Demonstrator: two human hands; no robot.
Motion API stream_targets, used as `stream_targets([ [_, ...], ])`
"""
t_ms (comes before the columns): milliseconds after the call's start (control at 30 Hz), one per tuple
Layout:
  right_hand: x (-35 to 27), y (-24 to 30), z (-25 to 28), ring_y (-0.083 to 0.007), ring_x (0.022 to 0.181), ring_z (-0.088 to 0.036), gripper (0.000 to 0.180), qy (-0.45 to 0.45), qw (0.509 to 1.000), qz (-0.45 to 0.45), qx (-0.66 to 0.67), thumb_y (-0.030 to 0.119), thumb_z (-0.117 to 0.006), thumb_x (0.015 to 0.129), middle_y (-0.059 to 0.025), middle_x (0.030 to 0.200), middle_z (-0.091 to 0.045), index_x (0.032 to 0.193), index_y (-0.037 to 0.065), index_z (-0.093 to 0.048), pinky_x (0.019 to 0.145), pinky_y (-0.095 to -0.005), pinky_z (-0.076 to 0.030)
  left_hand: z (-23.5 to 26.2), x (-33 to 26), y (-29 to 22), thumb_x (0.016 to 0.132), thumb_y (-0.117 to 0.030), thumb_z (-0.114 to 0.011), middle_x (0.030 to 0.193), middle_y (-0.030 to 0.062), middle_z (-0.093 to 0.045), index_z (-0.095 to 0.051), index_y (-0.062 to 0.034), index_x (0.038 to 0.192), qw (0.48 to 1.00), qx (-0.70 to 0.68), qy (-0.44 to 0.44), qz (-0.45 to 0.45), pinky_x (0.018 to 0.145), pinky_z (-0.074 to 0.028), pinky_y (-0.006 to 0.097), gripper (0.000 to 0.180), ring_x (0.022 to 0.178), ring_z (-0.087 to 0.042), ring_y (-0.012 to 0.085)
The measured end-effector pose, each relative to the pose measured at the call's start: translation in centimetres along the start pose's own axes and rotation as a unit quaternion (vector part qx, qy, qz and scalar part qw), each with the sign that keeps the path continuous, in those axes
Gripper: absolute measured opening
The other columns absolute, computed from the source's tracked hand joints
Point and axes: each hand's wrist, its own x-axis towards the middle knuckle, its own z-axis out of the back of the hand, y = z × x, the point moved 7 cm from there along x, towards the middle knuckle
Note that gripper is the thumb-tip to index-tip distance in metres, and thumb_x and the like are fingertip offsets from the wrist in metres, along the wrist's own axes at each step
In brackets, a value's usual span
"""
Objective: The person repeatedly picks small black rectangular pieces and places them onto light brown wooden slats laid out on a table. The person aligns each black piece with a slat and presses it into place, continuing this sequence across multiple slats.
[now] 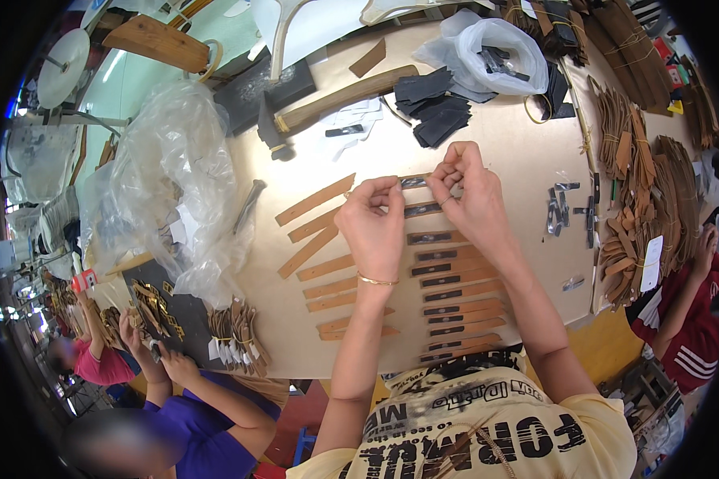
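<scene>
My left hand [373, 223] pinches the left end of a tan leather strip [411, 182] that carries a black rectangular patch. My right hand [463, 188] is closed over the strip's right end, fingers curled at the patch. Below my hands lies a column of several tan strips with black patches [451, 279] on the beige table [503, 136]. To their left several plain tan strips [315, 247] lie fanned out, without patches.
A hammer [327, 104] lies at the table's back beside loose black pieces [438, 108] and a plastic bag [499, 52]. Bundled brown strips [639, 184] pile at the right. A large clear bag [176, 176] sits left. Other people [208, 399] work at lower left and at the right [683, 311].
</scene>
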Motion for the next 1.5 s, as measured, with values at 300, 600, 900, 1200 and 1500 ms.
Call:
stream_targets([
  [300,0.1,-0.2,-0.2,-0.0222,0.062,-0.066,0.033,0.011,1.000,-0.011,-0.015,-0.001,-0.069,0.083,-0.0085,0.071,-0.065,0.103,0.005,-0.044,0.058,-0.0340,-0.051,0.0,-0.1,-0.3,0.083,-0.001,-0.068,0.072,0.0102,-0.070,-0.072,0.0057,0.088,1.000,0.010,0.003,-0.011,0.059,-0.049,0.025,0.009,0.063,-0.064,0.0117],
  [600,0.0,0.0,-0.2,-0.0236,0.061,-0.067,0.033,0.003,1.000,0.000,-0.016,-0.001,-0.070,0.082,-0.0089,0.070,-0.065,0.102,0.005,-0.045,0.057,-0.0348,-0.051,0.1,0.0,-0.5,0.083,-0.001,-0.068,0.072,0.0108,-0.070,-0.072,0.0060,0.088,1.000,0.021,0.005,-0.006,0.059,-0.050,0.026,0.009,0.063,-0.065,0.0124],
  [900,0.0,0.4,-0.3,-0.0251,0.064,-0.066,0.032,0.009,1.000,0.004,-0.026,-0.002,-0.070,0.081,-0.0097,0.072,-0.064,0.106,0.004,-0.051,0.060,-0.0372,-0.051,-0.1,-0.2,-0.4,0.084,-0.003,-0.071,0.075,0.0062,-0.067,-0.072,0.0045,0.090,0.997,0.055,-0.013,-0.059,0.056,-0.048,0.022,0.010,0.059,-0.059,0.0077],
  [1200,-1.2,1.2,-1.3,-0.0281,0.096,-0.060,0.036,0.034,0.978,0.108,-0.174,0.000,-0.066,0.079,-0.0170,0.126,-0.054,0.113,0.010,-0.068,0.081,-0.0396,-0.048,-1.2,-2.9,-1.6,0.080,0.009,-0.061,0.122,0.0203,-0.054,-0.067,0.0009,0.115,0.928,0.296,0.016,-0.225,0.075,-0.052,0.039,0.036,0.089,-0.061,0.0307],
  [1500,-3.7,1.4,0.3,-0.0259,0.125,-0.049,0.038,-0.015,0.866,0.187,-0.463,0.007,-0.059,0.083,-0.0114,0.146,-0.047,0.119,0.017,-0.069,0.098,-0.0436,-0.039,-1.9,-3.2,-1.5,0.078,-0.002,-0.065,0.122,0.0137,-0.059,-0.064,-0.0074,0.123,0.848,0.479,0.041,-0.223,0.083,-0.050,0.039,0.046,0.110,-0.057,0.0306],
])
